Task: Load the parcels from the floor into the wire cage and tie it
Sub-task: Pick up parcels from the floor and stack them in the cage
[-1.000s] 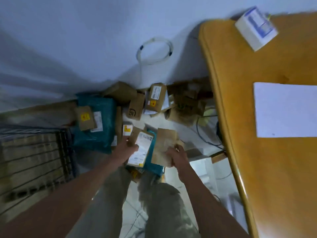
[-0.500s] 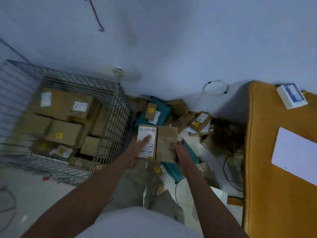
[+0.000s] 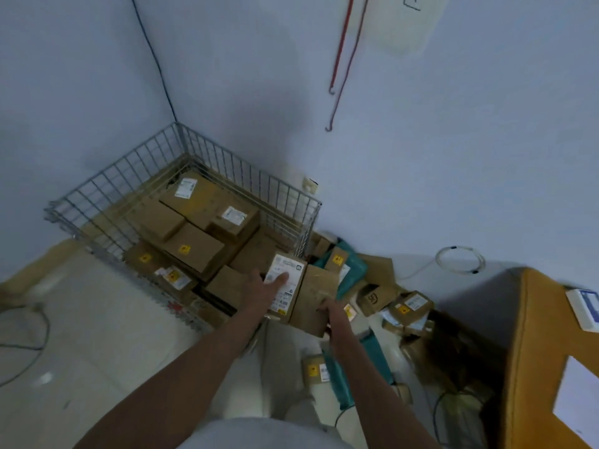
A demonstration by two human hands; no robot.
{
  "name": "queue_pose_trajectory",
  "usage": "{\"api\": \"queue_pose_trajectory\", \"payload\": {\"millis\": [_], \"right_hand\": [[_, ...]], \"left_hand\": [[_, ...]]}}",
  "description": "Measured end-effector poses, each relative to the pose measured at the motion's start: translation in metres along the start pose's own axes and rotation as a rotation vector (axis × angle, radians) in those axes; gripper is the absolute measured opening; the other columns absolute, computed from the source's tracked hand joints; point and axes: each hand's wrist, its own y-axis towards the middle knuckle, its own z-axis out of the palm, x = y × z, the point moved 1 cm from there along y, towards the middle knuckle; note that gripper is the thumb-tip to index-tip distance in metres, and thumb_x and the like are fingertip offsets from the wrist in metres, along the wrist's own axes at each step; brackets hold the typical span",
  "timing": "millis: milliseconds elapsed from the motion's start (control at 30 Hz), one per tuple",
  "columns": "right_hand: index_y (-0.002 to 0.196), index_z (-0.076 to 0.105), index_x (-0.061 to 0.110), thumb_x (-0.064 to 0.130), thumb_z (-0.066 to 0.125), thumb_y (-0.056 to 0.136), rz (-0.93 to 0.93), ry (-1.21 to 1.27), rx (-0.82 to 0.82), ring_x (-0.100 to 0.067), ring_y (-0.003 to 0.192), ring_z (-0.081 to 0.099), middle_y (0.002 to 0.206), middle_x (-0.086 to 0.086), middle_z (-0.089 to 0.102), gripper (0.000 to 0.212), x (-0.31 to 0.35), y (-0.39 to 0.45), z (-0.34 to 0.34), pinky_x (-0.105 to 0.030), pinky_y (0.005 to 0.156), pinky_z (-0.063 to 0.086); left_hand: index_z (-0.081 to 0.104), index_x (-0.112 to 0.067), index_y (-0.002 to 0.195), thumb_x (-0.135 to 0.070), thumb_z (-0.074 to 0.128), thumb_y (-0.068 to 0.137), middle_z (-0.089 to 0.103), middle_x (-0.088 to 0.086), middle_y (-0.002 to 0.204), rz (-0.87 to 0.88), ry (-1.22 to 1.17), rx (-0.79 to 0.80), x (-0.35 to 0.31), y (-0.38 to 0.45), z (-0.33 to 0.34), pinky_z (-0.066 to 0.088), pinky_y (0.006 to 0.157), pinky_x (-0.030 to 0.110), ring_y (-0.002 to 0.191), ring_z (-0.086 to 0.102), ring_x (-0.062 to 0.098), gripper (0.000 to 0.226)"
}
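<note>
Both hands (image 3: 299, 298) hold a brown parcel (image 3: 299, 294) beside the wire cage (image 3: 181, 202).

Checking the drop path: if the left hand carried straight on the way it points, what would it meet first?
Probably the near right corner of the grey wire cage, just beyond the white-labelled brown cardboard parcel that the left hand holds. Depth is unclear; it may pass above the rim.
</note>
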Motion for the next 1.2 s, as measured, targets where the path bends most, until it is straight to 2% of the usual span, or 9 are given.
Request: {"api": "queue_pose_trajectory", "payload": {"millis": [100,200,333,467,600,800,933,1100,1200], "right_hand": [[0.102,0.061,0.027,0.025,0.056,0.093,-0.034,-0.036,-0.012,-0.022,0.1,0.061,0.112,-0.006,0.064,0.01,-0.011,-0.02,0.061,-0.034,0.076,0.05],[0.114,0.062,0.027,0.028,0.054,0.101,-0.09,-0.061,-0.019,-0.019,0.1,0.063,0.116,-0.004,0.065,0.015,-0.02,-0.029,0.122,-0.035,0.072,0.054],[0.143,0.047,0.034,0.03,0.062,0.097,-0.182,-0.171,-0.141,-0.017,0.094,0.067,0.109,0.001,0.068,0.049,-0.031,-0.019,0.178,-0.044,0.082,0.061],[0.142,0.047,0.037,0.038,0.058,0.092,-0.154,-0.366,-0.204,-0.021,0.093,0.069,0.111,-0.003,0.072,0.052,-0.035,0.006,0.215,-0.045,0.082,0.062],[0.14,0.05,0.034,0.043,0.059,0.087,-0.151,-0.462,-0.165,-0.023,0.09,0.071,0.107,-0.001,0.073,0.055,-0.037,0.048,0.255,-0.045,0.078,0.062],[0.14,0.049,0.021,0.047,0.061,0.093,-0.022,-0.443,-0.13,-0.03,0.103,0.066,0.125,-0.009,0.065,0.056,-0.049,0.137,0.305,-0.04,0.08,0.057],[0.133,0.049,0.015,0.047,0.064,0.092,0.149,-0.436,-0.181,-0.032,0.1,0.068,0.11,-0.007,0.066,0.054,-0.075,0.196,0.32,-0.044,0.083,0.057],[0.115,0.059,0.017,0.045,0.062,0.089,0.324,-0.375,-0.206,-0.018,0.07,0.063,0.082,0.001,0.066,0.038,-0.124,0.26,0.339,-0.031,0.064,0.048],[0.119,0.061,0.015,0.055,0.062,0.075,0.427,-0.372,-0.211,-0.023,0.077,0.067,0.091,-0.003,0.072,0.06,-0.193,0.314,0.347,-0.036,0.073,0.053]], "left_hand": [[0.05,-0.011,0.122,-0.049,0.078,0.086,0.066,0.001,0.108,-0.024,0.046,-0.011,-0.001,0.01,-0.063,0.063,0.077,0.043,0.091,0.071,0.022,0.059],[0.053,-0.011,0.127,-0.052,0.075,0.088,0.064,0.005,0.119,0.014,0.195,-0.032,0.006,0.038,-0.128,0.062,0.083,0.046,0.096,0.069,0.024,0.061],[0.048,-0.017,0.142,-0.054,0.081,0.077,0.064,0.004,0.13,0.107,0.483,0.079,0.012,0.071,-0.189,0.058,0.09,0.044,0.11,0.066,0.025,0.082],[0.037,-0.017,0.149,-0.044,0.087,0.072,0.059,0.005,0.139,0.096,0.692,0.18,0.009,0.091,-0.217,0.052,0.098,0.04,0.122,0.06,0.026,0.095],[0.04,-0.013,0.142,-0.042,0.089,0.071,0.059,0.01,0.138,0.033,0.791,0.096,0.003,0.136,-0.239,0.053,0.095,0.041,0.123,0.059,0.032,0.091],[0.058,-0.009,0.129,-0.037,0.082,0.083,0.066,0.007,0.127,-0.121,0.846,0.146,0.019,0.226,-0.268,0.052,0.089,0.035,0.114,0.065,0.029,0.059],[0.067,-0.013,0.122,-0.036,0.08,0.086,0.073,0.005,0.117,-0.185,0.872,0.268,0.059,0.298,-0.272,0.057,0.077,0.032,0.102,0.07,0.023,0.044],[0.067,-0.011,0.126,-0.042,0.078,0.086,0.07,0.012,0.124,-0.296,0.994,0.456,0.117,0.381,-0.263,0.057,0.091,0.042,0.104,0.068,0.027,0.052],[0.062,-0.007,0.131,-0.041,0.077,0.086,0.065,0.015,0.13,-0.404,1.028,0.451,0.157,0.404,-0.259,0.053,0.09,0.035,0.102,0.064,0.026,0.059]]}}
